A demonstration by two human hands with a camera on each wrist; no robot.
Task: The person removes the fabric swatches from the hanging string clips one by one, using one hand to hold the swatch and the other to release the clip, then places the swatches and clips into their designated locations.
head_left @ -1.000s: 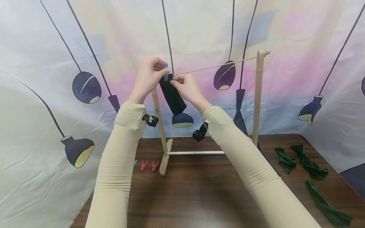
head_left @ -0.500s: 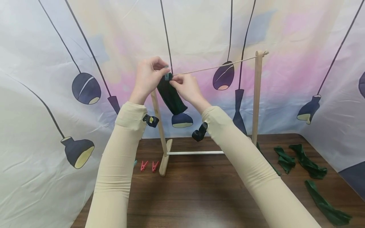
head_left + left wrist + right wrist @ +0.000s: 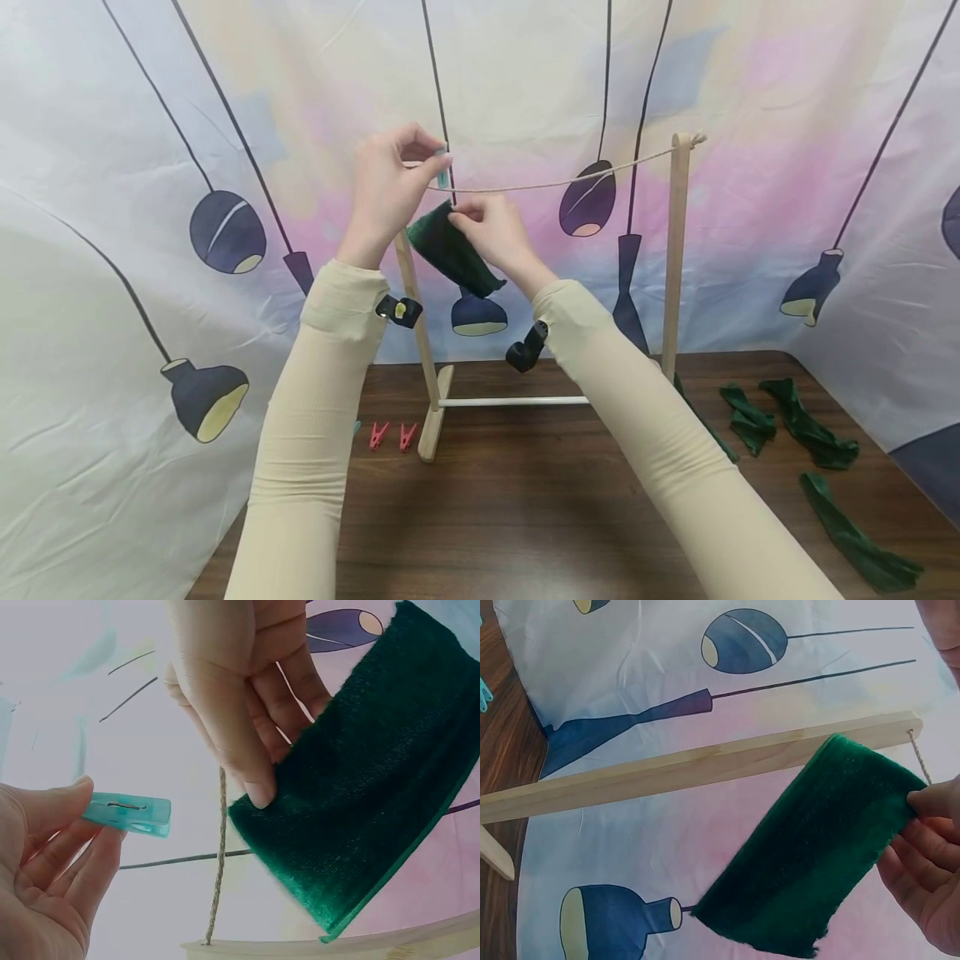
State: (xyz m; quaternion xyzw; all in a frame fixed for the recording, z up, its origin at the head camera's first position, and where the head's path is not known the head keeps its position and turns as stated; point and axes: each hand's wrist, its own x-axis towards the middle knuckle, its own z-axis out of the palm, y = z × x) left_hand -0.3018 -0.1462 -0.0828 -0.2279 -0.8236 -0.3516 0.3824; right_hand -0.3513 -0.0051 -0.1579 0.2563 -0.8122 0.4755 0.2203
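A light-blue clothespin (image 3: pixel 133 814) is pinched between the thumb and fingers of my left hand (image 3: pixel 386 187), just above the rope (image 3: pixel 555 182). It is apart from the cloth in the left wrist view. My right hand (image 3: pixel 495 232) pinches one upper corner of a dark green velvety cloth (image 3: pixel 817 847) between thumb and fingers. The cloth (image 3: pixel 456 254) hangs tilted from that corner, below the rope in the head view. The rope's left end is hidden behind my left hand.
A wooden rack's right post (image 3: pixel 677 258) holds up the rope; a white bar (image 3: pixel 517 402) joins its base. Two red clothespins (image 3: pixel 378 436) lie by the left foot, with part of a blue one beside them. Several green cloths (image 3: pixel 813 429) lie at the table's right.
My left hand has risen with the clothespin, which has come off the cloth and rope. The cloth's top edge has dropped on the left and spread out. My right hand has barely moved.
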